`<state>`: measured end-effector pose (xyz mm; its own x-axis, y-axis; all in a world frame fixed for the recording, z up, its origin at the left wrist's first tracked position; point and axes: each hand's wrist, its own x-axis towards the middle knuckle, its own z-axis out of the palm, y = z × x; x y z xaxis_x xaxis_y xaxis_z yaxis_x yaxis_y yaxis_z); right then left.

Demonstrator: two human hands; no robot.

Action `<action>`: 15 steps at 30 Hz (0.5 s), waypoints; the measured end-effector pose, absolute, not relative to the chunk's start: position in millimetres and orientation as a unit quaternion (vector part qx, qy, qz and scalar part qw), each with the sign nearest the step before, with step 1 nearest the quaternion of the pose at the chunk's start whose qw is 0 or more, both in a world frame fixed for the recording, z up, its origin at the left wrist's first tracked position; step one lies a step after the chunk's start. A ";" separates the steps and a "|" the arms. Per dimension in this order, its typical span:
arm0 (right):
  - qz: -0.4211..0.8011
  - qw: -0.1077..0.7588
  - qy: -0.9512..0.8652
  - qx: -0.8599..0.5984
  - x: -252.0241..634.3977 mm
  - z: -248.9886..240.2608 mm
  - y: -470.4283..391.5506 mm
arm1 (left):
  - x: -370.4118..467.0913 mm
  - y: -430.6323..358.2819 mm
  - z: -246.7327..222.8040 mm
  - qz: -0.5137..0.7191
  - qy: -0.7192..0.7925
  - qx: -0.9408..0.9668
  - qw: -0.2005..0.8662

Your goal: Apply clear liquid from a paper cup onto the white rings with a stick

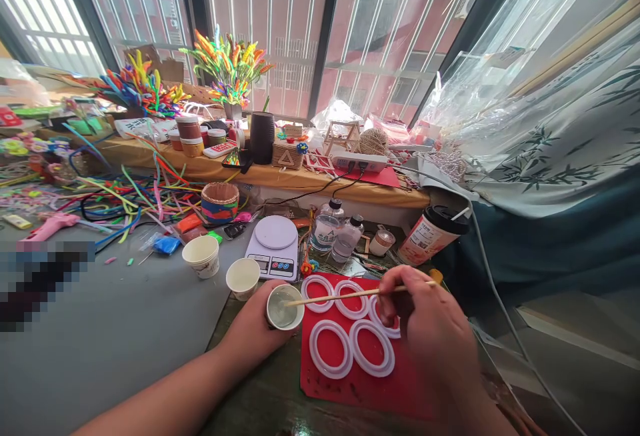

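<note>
My left hand (265,319) is wrapped round a small paper cup (285,307) that holds a clear, cloudy liquid, its mouth tipped toward me. Between the fingers of my right hand (425,316) is a thin wooden stick (345,295), its far end dipping into that cup. Under the stick several white ring-shaped moulds (331,349) lie on a red mat (345,389). My right hand covers part of one ring. Just behind the held cup stands another paper cup (243,279), and a stack of paper cups (201,256) is farther left.
A white kitchen scale (273,246) sits behind the cups. Two clear bottles (327,224), a small jar (382,241) and a lidded drink cup (434,235) stand beyond the mat. Coloured pipe cleaners (135,203) cover the left table. A power strip (359,161) rests on the ledge.
</note>
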<state>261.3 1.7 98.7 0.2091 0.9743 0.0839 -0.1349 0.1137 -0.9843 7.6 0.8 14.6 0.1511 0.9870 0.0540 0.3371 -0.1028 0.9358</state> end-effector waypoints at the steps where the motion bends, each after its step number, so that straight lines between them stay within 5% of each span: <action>1: 0.455 0.582 -0.466 -0.487 257.9 94.7 0.1 | 7.5 0.7 14.3 0.388 0.522 0.636 0.416; 7: 0.494 0.534 -0.475 -0.496 244.9 79.6 -0.3 | 6.6 0.2 7.4 0.384 0.506 0.650 0.417; 15: 0.535 0.606 -0.318 -0.495 255.7 85.5 25.4 | 5.9 0.6 6.6 0.397 0.508 0.628 0.436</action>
